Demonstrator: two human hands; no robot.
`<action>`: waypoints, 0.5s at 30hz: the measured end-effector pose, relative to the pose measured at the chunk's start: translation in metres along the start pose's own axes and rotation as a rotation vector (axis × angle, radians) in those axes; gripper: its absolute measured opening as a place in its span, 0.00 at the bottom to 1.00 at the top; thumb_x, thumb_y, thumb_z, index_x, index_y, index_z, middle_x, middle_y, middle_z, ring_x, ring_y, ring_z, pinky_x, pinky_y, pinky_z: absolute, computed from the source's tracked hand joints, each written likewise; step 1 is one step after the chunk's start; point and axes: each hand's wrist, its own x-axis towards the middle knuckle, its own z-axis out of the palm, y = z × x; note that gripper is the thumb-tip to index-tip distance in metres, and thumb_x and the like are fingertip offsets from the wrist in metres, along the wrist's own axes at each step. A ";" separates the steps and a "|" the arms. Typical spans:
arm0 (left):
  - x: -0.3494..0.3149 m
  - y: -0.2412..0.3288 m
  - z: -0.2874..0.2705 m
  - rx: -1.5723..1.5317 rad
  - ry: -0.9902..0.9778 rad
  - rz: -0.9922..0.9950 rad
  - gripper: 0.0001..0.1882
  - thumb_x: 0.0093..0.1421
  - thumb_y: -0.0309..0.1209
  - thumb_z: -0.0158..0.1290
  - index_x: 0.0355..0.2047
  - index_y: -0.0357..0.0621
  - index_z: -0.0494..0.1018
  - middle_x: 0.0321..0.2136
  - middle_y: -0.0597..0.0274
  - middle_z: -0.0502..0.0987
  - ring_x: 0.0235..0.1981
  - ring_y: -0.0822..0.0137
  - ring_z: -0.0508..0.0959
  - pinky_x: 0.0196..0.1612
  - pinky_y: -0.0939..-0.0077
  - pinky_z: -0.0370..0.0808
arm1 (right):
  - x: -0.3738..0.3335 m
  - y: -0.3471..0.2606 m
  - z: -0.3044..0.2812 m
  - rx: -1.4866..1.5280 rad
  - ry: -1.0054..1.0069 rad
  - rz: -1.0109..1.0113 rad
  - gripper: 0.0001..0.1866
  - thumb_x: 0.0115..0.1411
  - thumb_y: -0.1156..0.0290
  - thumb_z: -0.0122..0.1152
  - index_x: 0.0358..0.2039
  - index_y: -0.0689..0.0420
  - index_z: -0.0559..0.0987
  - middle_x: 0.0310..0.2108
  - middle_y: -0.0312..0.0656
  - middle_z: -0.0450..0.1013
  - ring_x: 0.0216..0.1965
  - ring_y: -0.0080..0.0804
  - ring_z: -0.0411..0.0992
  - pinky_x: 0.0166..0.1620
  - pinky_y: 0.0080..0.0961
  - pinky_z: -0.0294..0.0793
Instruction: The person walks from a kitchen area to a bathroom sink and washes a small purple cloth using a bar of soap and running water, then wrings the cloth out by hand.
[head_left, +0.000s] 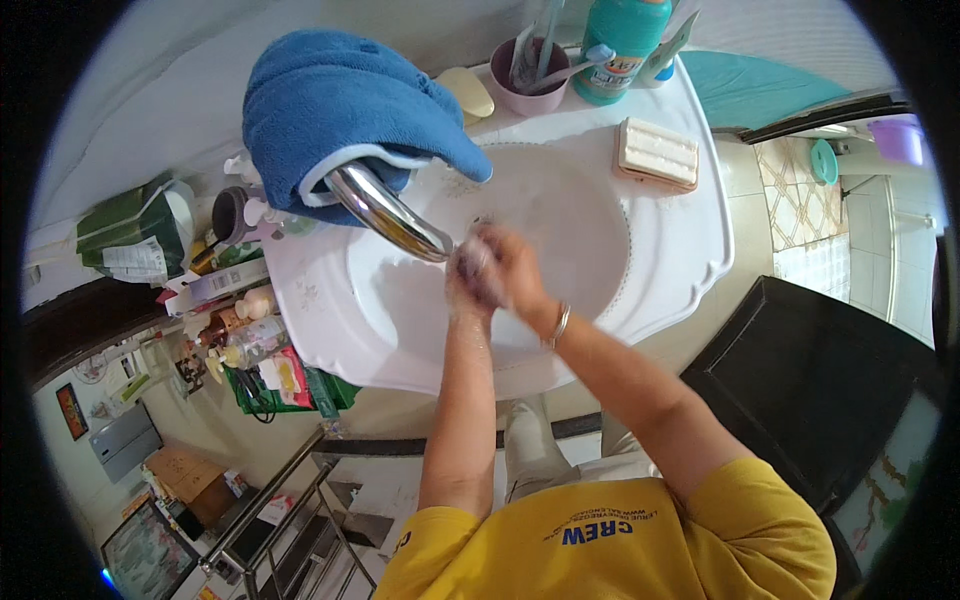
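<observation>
My left hand [470, 285] and my right hand [512, 262] are pressed together over the white washbasin [590, 225]. Whitish wet lather seems to cover them, and motion smears the fingers, so their shape cannot be made out. A silver bangle [561, 325] circles my right wrist. Just left of the hands, the tip of a chrome faucet [392, 212] hangs close above my left wrist. A blue towel [340, 115] is draped over the faucet's base and hides it. Whether anything lies between my palms is hidden.
Behind the basin stand a pink cup [530, 98] with toothbrushes, a teal bottle [618, 50] and a cream oval piece [465, 94]. A ribbed white soap dish [657, 155] sits at the right. Bottles crowd the left; a dark panel [800, 390] stands lower right.
</observation>
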 end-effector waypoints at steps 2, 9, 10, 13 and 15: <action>-0.009 -0.002 -0.036 -0.253 -0.260 0.011 0.27 0.62 0.51 0.33 0.51 0.45 0.63 0.47 0.59 0.70 0.47 0.62 0.71 0.49 0.64 0.68 | -0.026 -0.003 0.003 -0.188 -0.141 -0.275 0.11 0.52 0.65 0.58 0.32 0.58 0.76 0.28 0.50 0.73 0.33 0.46 0.72 0.41 0.36 0.70; 0.007 -0.019 -0.021 0.762 0.445 0.049 0.24 0.62 0.53 0.35 0.45 0.49 0.66 0.39 0.62 0.72 0.38 0.64 0.72 0.41 0.68 0.71 | 0.023 0.006 -0.006 -0.406 -0.089 -0.026 0.11 0.49 0.62 0.58 0.22 0.56 0.75 0.24 0.50 0.72 0.28 0.51 0.70 0.35 0.43 0.69; 0.005 -0.014 -0.022 0.313 0.213 0.044 0.22 0.62 0.53 0.35 0.40 0.50 0.67 0.33 0.66 0.71 0.33 0.66 0.71 0.37 0.70 0.71 | 0.003 0.008 -0.002 -0.348 -0.038 -0.209 0.10 0.48 0.63 0.59 0.22 0.56 0.75 0.24 0.49 0.72 0.27 0.50 0.71 0.34 0.40 0.70; 0.000 -0.004 -0.016 -0.114 0.029 -0.003 0.18 0.61 0.50 0.39 0.34 0.52 0.69 0.26 0.71 0.70 0.28 0.70 0.70 0.32 0.73 0.70 | -0.006 0.018 0.003 -0.368 -0.087 -0.245 0.09 0.48 0.64 0.59 0.23 0.56 0.76 0.25 0.48 0.73 0.27 0.49 0.71 0.34 0.38 0.71; 0.001 -0.005 0.019 0.078 0.326 -0.076 0.21 0.61 0.50 0.39 0.40 0.46 0.67 0.34 0.65 0.71 0.35 0.65 0.72 0.37 0.67 0.72 | 0.008 0.025 0.000 -0.435 -0.174 -0.076 0.08 0.48 0.64 0.58 0.24 0.55 0.76 0.25 0.48 0.73 0.28 0.49 0.72 0.34 0.39 0.71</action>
